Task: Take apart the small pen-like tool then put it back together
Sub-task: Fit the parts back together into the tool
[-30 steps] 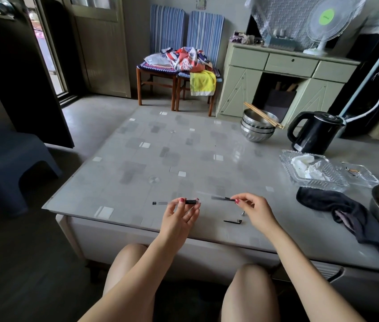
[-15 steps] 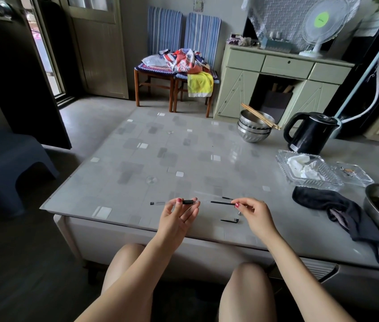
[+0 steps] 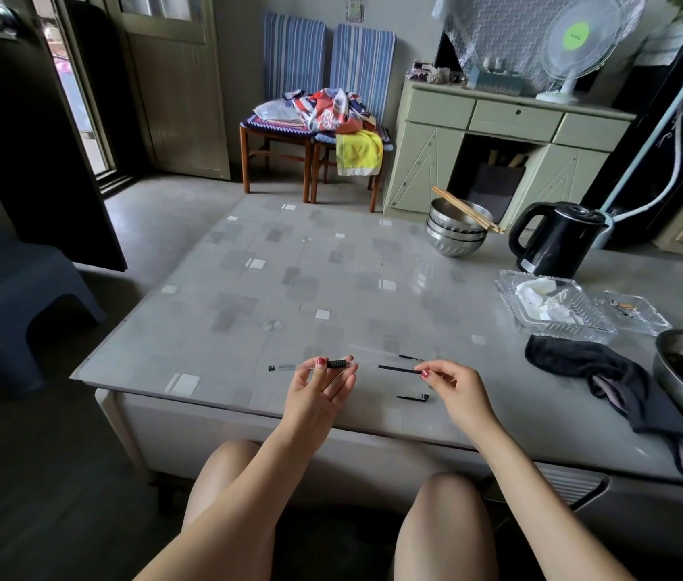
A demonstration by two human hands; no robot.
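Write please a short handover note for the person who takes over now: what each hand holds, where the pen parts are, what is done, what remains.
Left hand: holds the clear plastic pen barrel with black ribbed grip, level above the grey patterned table.
Right hand: pinches the thin black ink refill by one end, its free end pointing at the barrel, not yet inside.
On the table: the small black pen clip piece lies between the hands; a clear slim piece lies behind the refill.
Done: the pen is apart.
Left: probably slide the refill into the barrel, then fit the loose pieces.
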